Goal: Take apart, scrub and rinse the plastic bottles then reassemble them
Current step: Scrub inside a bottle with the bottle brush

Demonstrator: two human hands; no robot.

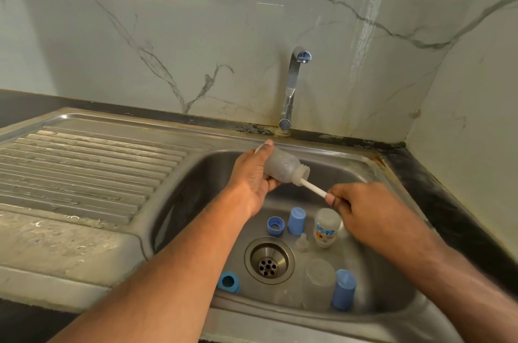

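Frosted, translucent plastic formed the bottle, held tilted at centre frame above the sink, its threaded neck pointing lower right. The left hand was wrapped round its body; the right hand pinched a thin white brush handle that entered the neck. Below, on the dull steel basin floor, lay a labelled clear bottle, a ring collar, blue cylindrical caps and a clear teat around the round drain. A ribbed drainboard filled the left; a chrome tap rose against veined marble.
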